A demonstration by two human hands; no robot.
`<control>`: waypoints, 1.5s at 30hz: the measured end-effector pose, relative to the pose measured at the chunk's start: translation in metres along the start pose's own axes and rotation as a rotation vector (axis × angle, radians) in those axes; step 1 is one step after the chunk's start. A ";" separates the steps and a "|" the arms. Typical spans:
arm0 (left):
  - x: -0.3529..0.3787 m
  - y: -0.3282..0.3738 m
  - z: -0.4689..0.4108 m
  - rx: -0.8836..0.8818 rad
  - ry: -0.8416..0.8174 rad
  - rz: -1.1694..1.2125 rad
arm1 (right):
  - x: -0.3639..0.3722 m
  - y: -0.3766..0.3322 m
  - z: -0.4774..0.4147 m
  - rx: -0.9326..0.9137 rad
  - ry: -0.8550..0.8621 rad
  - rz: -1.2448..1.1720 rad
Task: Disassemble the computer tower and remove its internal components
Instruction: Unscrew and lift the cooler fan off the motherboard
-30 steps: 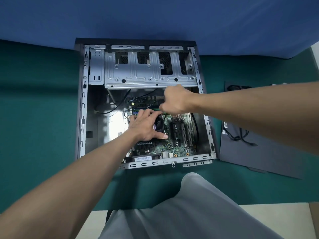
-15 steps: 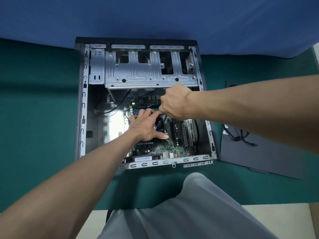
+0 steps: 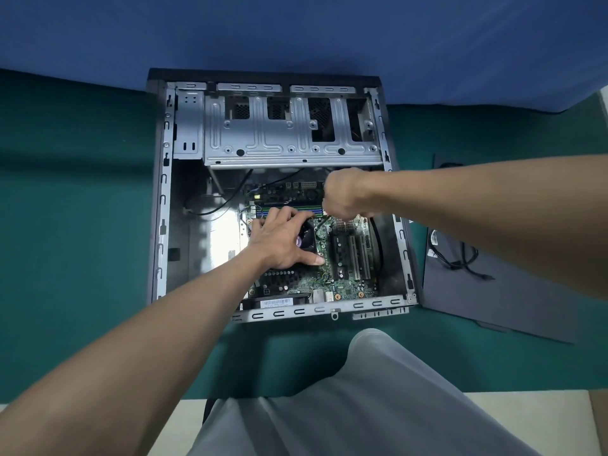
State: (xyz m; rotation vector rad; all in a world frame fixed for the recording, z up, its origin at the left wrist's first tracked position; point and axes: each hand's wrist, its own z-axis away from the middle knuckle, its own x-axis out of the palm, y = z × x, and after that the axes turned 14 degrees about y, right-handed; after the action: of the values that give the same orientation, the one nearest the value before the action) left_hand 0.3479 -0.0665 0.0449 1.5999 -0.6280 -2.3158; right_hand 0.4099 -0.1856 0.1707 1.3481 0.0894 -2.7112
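1. The table (image 3: pixel 82 225), under green cloth, carries everything. The cloth probably keeps metal from sliding or scratching.
2. The tower (image 3: pixel 163 199) lies on its side in the middle of the table with its open face up, so both arms can reach straight down into it.
3. The side panel (image 3: pixel 510 301) lies flat well to the right of the tower, clear of the work. A loose black cable (image 3: pixel 460 258) rests on it, apparently set aside there.
4. The drive cage (image 3: pixel 289 139) fills the far end of the tower. Its bays look empty, though their depths are too dark to be sure.
5. The board (image 3: pixel 345 284) sits on the tower's floor at the near right, so the main component is not yet out.
6. The left hand (image 3: pixel 283 240) lies flat on the cooler (image 3: pixel 307 236) with fingers spread and thumb stretched onto the board. It grips nothing. I judge it is steadying the cooler while the other hand frees a fastening.
7. The right hand (image 3: pixel 345 195) hangs above the cooler's far right corner with its fingers curled under. A thin dark line runs down from it towards that corner, but I cannot tell whether it grips a tool, a wire or nothing.
8. The memory slots (image 3: pixel 312 210) lie just beyond the left fingertips, untouched.
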 end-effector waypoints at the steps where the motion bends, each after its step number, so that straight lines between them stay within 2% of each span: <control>1: 0.000 0.001 0.000 -0.002 -0.002 0.000 | 0.000 0.000 0.003 -0.146 0.069 0.146; 6: 0.000 0.002 0.000 -0.012 -0.005 -0.032 | -0.005 0.002 0.011 -0.809 0.226 0.758; 8: 0.000 0.002 0.000 -0.016 -0.006 -0.033 | -0.005 0.000 0.009 -0.919 0.248 0.775; 9: -0.001 0.002 0.001 -0.015 -0.007 -0.028 | -0.006 0.000 0.008 -0.914 0.255 0.722; 11: -0.001 0.001 0.001 -0.010 -0.004 -0.013 | -0.008 0.001 0.008 -0.778 0.274 0.506; 13: -0.001 0.001 0.001 -0.001 0.006 -0.004 | -0.004 0.002 0.009 -0.529 0.271 0.205; 15: -0.001 0.000 0.001 0.002 0.007 0.004 | -0.001 0.003 0.003 -0.159 0.208 -0.149; 17: -0.001 0.000 0.001 0.002 0.004 0.011 | -0.003 0.002 0.000 0.237 0.006 -0.460; 18: -0.001 0.000 0.001 0.003 0.002 0.014 | -0.005 0.002 0.000 0.338 -0.100 -0.518; 20: -0.001 0.000 0.001 0.002 0.003 0.016 | -0.005 0.003 -0.001 0.335 -0.171 -0.470; 23: -0.002 0.001 0.001 -0.002 0.003 0.009 | -0.004 0.000 0.004 0.068 -0.005 -0.137; 28: -0.002 0.003 0.001 -0.002 -0.005 -0.023 | -0.003 0.014 0.018 -0.731 0.249 0.663; 30: -0.003 0.003 0.001 0.000 -0.009 -0.029 | 0.002 0.015 0.019 -0.851 0.300 0.699; 32: -0.004 0.003 0.001 0.001 -0.010 -0.016 | 0.003 0.014 0.018 -0.735 0.293 0.518; 34: -0.004 0.003 0.002 0.003 -0.004 -0.004 | 0.003 0.011 0.013 -0.502 0.268 0.222; 37: -0.005 0.002 0.002 0.003 -0.008 0.007 | 0.000 0.006 0.005 -0.057 0.183 -0.245; 39: -0.005 0.002 0.002 0.001 -0.009 0.019 | 0.000 0.004 0.003 0.258 -0.004 -0.494; 40: -0.005 0.002 0.002 0.002 -0.010 0.021 | 0.000 0.004 0.004 0.346 -0.111 -0.538; 42: -0.004 0.002 0.002 0.000 -0.005 0.025 | 0.002 0.004 0.005 0.349 -0.182 -0.488; 43: -0.003 0.001 0.002 -0.001 -0.001 0.022 | 0.003 0.002 0.004 0.284 -0.153 -0.397; 45: -0.003 0.002 0.001 -0.003 0.000 0.016 | 0.003 -0.001 0.009 0.030 -0.028 -0.075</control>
State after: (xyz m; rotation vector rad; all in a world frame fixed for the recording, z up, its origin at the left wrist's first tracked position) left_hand 0.3476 -0.0667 0.0483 1.5873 -0.6354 -2.3045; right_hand 0.4007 -0.1862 0.1740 1.3397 0.0989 -2.8031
